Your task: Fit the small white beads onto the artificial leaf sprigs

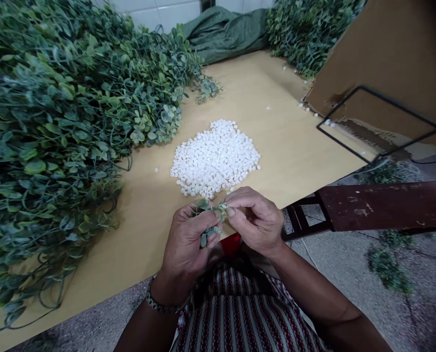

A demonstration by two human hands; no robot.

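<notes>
My left hand is closed around a small sprig of artificial leaves, its thumb pressed on the stem. At the tip of the sprig, my right hand pinches with thumb and forefinger. A tiny whitish bit shows between those fingertips, probably one of the small white pieces, but the fingers hide most of it. Just beyond both hands, a pile of small white plastic pieces lies on the tan table top.
Heaped artificial greenery covers the table's left side. More foliage stands at the back right, beside a green cloth sack. A cardboard box and a black wire frame are at right. A dark red bench stands below.
</notes>
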